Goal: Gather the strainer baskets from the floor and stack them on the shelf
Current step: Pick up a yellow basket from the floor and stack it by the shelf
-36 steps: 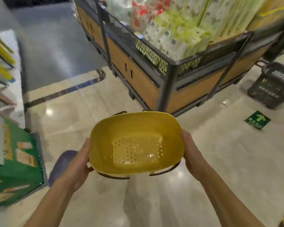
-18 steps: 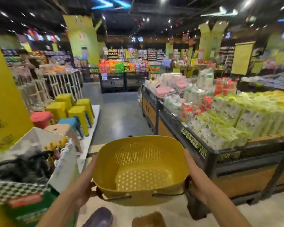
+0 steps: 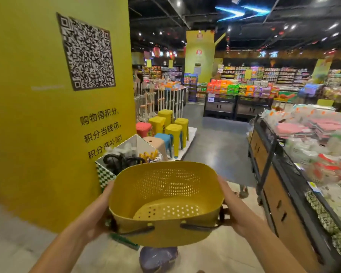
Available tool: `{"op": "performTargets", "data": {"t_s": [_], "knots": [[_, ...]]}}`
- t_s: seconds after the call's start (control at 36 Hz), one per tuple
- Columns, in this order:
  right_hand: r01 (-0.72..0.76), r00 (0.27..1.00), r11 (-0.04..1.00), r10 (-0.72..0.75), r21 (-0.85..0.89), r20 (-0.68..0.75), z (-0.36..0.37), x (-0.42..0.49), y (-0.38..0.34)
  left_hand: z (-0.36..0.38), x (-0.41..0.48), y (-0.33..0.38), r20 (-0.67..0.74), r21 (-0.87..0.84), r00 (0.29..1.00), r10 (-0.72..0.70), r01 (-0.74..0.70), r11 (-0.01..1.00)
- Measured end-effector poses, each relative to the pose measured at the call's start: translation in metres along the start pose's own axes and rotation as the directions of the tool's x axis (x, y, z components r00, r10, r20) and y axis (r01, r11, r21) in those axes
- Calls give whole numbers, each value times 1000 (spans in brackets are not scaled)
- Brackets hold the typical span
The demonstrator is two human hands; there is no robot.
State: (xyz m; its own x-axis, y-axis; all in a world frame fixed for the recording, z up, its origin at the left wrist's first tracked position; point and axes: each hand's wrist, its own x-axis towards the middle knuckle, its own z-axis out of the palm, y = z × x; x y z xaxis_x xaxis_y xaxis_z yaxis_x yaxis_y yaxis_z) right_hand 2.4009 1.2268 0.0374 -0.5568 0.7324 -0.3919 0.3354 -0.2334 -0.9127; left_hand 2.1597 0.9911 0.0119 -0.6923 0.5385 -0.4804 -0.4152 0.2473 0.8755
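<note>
A shopper's-eye view down a supermarket aisle: a yellow perforated plastic strainer basket [image 3: 165, 201] with dark strap handles is carried level at waist height, clear of the floor, mouth up. Its long axis runs side to side between the two hands. The left hand [image 3: 96, 219] clasps the left end and the right hand [image 3: 238, 215] clasps the right end by the handle. Both are wrapped round the rim, neither nearer than the other. Directly beneath it on the pale floor lies a rounded purple plastic object [image 3: 158, 257], possibly another basket, too blurred to be sure. A black-framed, wood-panelled display stand [image 3: 283, 203] heaped with packets runs along the right-hand side, closest to the right hand. A yellow pillar bearing a QR code [image 3: 47, 134] and a checked cardboard bin [image 3: 106, 174] stand to the left. Which shelf is meant cannot be told from here, and the basket has probably yet to reach it.
</note>
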Motion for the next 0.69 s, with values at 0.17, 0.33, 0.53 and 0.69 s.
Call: {"op": "performTargets", "data": {"t_s": [0.17, 0.33, 0.53, 0.69], "knots": [[6, 986, 993, 14, -114, 168, 63, 8, -14, -63, -40, -10, -153, -85, 988, 4, -17, 996], [58, 935, 984, 7, -171, 356, 154, 2, -29, -149, -78, -20, -318, -170, 948, 4, -61, 984], [130, 829, 976, -9, -177, 559, 287, -16, -38, -256, -126, -29, -468, -214, 883, 20, -135, 967], [152, 736, 968, 23, -198, 677, 408, -33, -37, -350, -161, -42, -604, -269, 796, -17, -184, 945]]}}
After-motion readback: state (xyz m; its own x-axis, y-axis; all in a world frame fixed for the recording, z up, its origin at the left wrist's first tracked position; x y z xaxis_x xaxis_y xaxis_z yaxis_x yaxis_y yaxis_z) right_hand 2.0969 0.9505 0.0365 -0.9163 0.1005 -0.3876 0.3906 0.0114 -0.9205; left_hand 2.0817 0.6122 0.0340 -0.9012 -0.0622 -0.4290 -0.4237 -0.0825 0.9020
